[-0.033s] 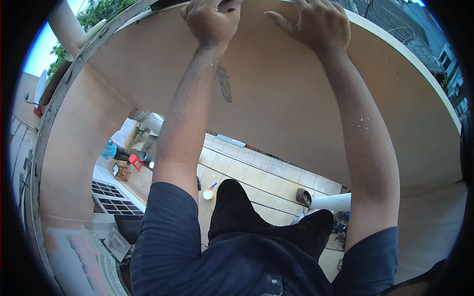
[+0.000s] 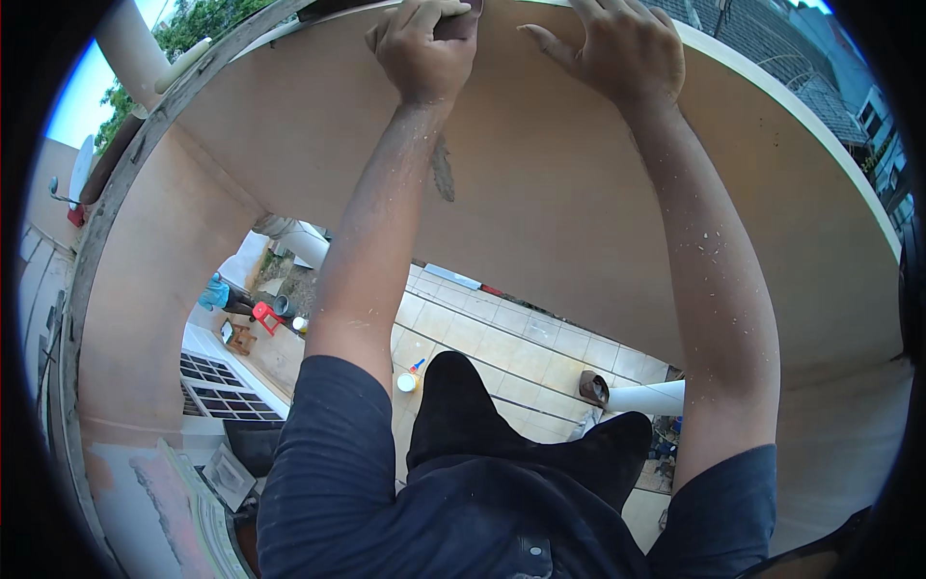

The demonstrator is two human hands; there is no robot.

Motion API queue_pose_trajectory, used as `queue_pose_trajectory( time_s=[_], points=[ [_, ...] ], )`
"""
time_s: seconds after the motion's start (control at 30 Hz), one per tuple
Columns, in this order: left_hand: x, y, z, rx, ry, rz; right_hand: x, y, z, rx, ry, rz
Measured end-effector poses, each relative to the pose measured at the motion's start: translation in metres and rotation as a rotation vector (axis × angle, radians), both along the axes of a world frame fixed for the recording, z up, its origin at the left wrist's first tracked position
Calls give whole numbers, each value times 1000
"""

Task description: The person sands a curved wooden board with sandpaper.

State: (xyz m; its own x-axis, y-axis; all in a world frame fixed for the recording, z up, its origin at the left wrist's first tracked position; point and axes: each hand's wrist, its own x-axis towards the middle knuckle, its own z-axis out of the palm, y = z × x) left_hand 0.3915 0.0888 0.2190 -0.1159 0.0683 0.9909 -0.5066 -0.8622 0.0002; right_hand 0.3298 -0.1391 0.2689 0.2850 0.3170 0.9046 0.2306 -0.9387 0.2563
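Observation:
Both my arms reach up to the top of a tan plastered wall (image 2: 540, 174). My left hand (image 2: 424, 53) is closed around a flat reddish-brown piece (image 2: 465, 27) at the wall's upper edge. Fingers hide most of that piece, and its kind is unclear. Farther right, my right hand (image 2: 632, 53) rests over the wall's pale top edge (image 2: 743, 68), its thumb spread away and its fingertips cut off by the picture's upper rim. Below my left wrist the wall carries a rough grey patch (image 2: 443, 172). Small white specks dot both forearms.
Far below lies a tiled floor (image 2: 482, 328) with a round white-topped container (image 2: 407, 383). A white pipe-like column (image 2: 646, 397) stands at the lower right. At left are a red stool (image 2: 266, 316), a paned window (image 2: 227, 386) and a weathered edge (image 2: 96, 241).
My left hand has shifted slightly right and down along the wall top with the reddish-brown piece in it. My right hand stays in place.

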Motion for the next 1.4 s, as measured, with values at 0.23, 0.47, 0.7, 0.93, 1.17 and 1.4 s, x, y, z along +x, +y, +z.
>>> queue_pose_trajectory(
  time_s=[0.23,0.47,0.7,0.93,1.17,1.4],
  points=[
    [-50,-2,-195,24,480,3,-4,1,-1,-18,-40,28],
    [-68,10,-279,186,949,-4,-3,4,0,-31,-61,34],
    [-24,-19,-26,-46,140,-87,-4,1,-1,-12,-61,17],
    [-12,-38,-46,-62,81,-70,3,-4,-5,2,-124,51],
    [-60,-13,-269,153,567,-62,0,2,-2,-39,-63,0],
    [-49,-15,-207,232,491,-99,-1,-1,-6,-47,-10,-57]
  ],
)
